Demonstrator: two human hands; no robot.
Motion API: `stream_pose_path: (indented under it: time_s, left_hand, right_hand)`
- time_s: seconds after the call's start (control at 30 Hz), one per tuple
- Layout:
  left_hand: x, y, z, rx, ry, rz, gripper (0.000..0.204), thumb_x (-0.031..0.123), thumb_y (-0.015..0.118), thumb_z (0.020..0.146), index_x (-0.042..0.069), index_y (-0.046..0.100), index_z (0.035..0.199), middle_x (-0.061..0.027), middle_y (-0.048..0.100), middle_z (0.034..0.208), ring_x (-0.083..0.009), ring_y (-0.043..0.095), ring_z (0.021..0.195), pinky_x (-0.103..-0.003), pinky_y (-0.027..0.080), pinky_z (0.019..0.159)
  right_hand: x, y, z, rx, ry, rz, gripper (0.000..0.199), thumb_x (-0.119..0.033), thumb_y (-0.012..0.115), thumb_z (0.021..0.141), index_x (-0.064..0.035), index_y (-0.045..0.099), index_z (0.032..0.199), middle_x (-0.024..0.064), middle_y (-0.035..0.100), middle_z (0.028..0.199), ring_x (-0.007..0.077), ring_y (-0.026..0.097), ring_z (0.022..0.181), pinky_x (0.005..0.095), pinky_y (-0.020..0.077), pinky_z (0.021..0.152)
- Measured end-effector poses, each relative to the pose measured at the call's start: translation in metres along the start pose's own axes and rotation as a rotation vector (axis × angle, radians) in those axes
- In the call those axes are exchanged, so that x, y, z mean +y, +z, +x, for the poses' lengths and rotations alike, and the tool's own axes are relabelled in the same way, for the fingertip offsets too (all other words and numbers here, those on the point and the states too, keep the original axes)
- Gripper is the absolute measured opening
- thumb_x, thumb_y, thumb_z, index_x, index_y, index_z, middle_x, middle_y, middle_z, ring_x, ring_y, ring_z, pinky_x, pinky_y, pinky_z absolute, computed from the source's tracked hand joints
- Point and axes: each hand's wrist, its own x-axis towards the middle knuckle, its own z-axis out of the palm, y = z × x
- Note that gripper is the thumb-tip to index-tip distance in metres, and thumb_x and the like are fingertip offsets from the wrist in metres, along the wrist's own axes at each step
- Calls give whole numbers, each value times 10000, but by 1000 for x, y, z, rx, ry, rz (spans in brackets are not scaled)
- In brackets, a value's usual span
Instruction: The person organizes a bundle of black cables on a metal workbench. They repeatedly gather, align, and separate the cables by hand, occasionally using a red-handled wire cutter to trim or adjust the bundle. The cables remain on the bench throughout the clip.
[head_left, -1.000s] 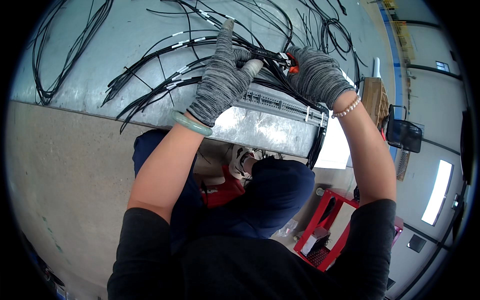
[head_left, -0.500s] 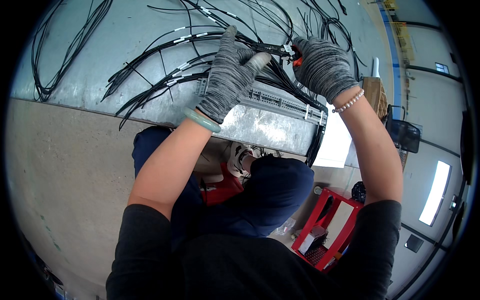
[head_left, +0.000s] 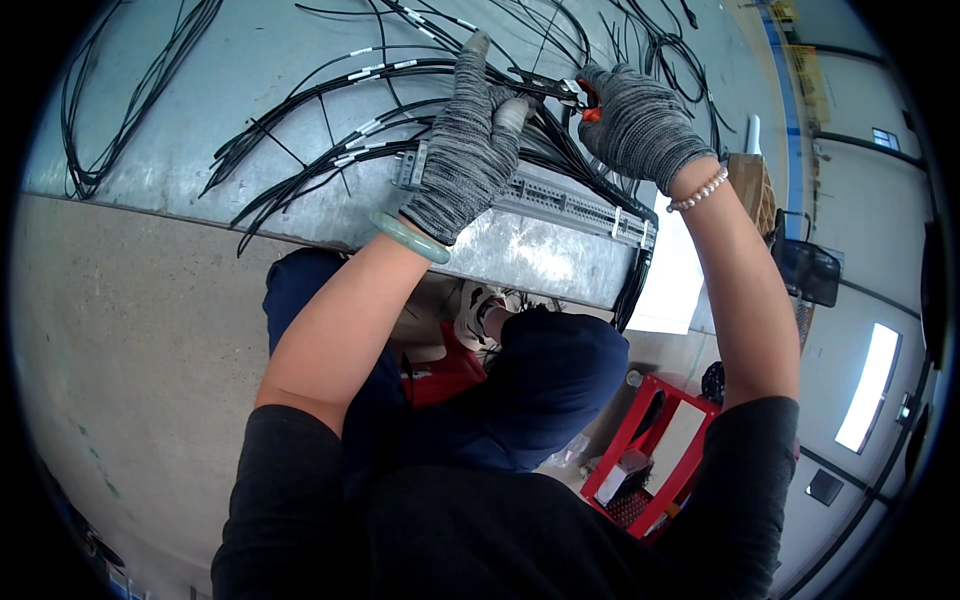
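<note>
My right hand, in a grey knit glove, grips pliers with dark jaws and red-orange handles. The jaws point left over a bundle of black cables, close to my left hand. My left hand, gloved alike, lies across the cables, its thumb and forefinger around the bundle; its other fingers are hidden. White labels mark several cables, which fan out to the left. Under the bundle runs a grey slotted terminal strip, partly covered by my left hand.
The metal table ends in a front edge close to my knees. Loose cable coils lie at the far left and far right. White paper hangs by the table's right side. A red cart stands low right.
My left hand has shifted slightly up and its thumb has drawn in toward the forefinger. The pliers and my right hand have moved a little up and left, the jaws showing more.
</note>
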Motion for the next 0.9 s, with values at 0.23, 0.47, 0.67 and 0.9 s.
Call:
stream_pose_path:
  time_s: [0.23,0.47,0.67,0.9]
  left_hand:
    - [-1,1,-2,8,8,59,653,69,493,954,56,104,1478,-155,652,992,-161,631,920,-279,490,881]
    - [1,-1,1,-33,-10,-59,636,70,481,956,66,117,1477,-160,639,1053,-190,634,1007,-305,481,926]
    - [11,2,-6,-22,167,107,539,117,447,979,86,210,1462,-174,639,1086,-213,647,967,-345,518,890]
    - [4,-24,14,-64,-323,-484,322,66,498,935,-26,500,1244,-182,637,1085,-224,650,949,-309,551,849]
  right_hand:
    - [3,3,1,69,-26,-125,426,-305,634,820,-60,604,1167,144,653,960,226,651,909,357,529,825]
    - [11,13,14,-115,-3,222,260,-248,654,829,-33,662,975,109,661,737,187,652,678,345,557,700]
    - [35,12,24,-261,40,815,240,-234,644,852,4,645,887,67,621,637,138,603,510,269,535,486]
    - [67,3,-69,340,-122,432,215,-203,585,861,2,631,906,129,597,680,215,601,646,336,483,653]
